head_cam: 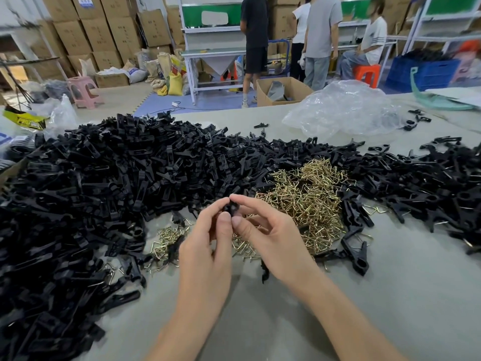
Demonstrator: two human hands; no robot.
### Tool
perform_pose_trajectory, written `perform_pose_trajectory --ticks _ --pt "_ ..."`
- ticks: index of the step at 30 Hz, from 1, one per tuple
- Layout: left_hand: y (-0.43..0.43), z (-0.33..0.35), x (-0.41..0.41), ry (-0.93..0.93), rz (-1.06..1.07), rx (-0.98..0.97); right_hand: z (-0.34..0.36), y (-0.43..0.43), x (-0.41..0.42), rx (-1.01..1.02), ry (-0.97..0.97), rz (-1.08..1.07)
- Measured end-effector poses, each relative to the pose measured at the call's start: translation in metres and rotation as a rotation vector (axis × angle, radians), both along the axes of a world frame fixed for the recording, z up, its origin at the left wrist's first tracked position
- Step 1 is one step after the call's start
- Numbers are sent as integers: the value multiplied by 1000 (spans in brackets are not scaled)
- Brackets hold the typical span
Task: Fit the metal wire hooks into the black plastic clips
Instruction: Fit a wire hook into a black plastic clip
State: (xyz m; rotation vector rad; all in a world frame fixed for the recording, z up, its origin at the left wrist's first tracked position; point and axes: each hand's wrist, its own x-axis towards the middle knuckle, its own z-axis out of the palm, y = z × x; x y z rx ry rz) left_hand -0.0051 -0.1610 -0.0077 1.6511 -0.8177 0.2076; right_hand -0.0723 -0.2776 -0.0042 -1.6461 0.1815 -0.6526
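**Supervisor:** Report progress.

**Operator:** I judge the task well short of half done. A large heap of loose clips (104, 183) covers the left and far side of the tabletop (390, 295). A heap of brass-coloured wire hooks (307, 201) lies in the middle, just beyond my hands. To the right is a smaller spread of finished clips (429, 194). Several of these show a wire loop sticking out, which is why I take them as fitted. The unfitted heap is by far the larger, so most of the work is left.

**Supervisor:** Report the grip and the position of the part.

**Operator:** Both hands are raised above the tabletop, at the near edge of the wire hooks. My left hand (208, 238) and my right hand (270, 235) together pinch one small black clip (230, 208). Each grip is closed on it between thumb and curled forefinger, with the two thumbs side by side below it. The clip sits at the fingertips, between the two grips, and is mostly covered. No wire shows there, so I cannot tell whether a hook is in the clip.
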Motion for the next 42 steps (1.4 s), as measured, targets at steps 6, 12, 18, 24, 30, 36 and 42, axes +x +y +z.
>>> perform_pose_trajectory --ticks 6,12,18,24,30,36,42 --pt "4 1 1 -76 73 13 2 10 -1 5 -23 3" --pt "6 3 1 -99 83 26 1 16 -2 -103 9 -65" --pt "2 2 0 -48 85 -21 -1 18 -1 -221 -19 -146" --pt "1 1 -1 1 158 -58 2 18 1 132 -44 -65" --pt "3 4 7 139 185 -112 5 9 5 561 -137 11" --pt "5 4 14 300 148 -95 6 -13 1 840 -158 -57" --pt "3 7 5 280 29 -15 6 -18 1 808 -163 -27"
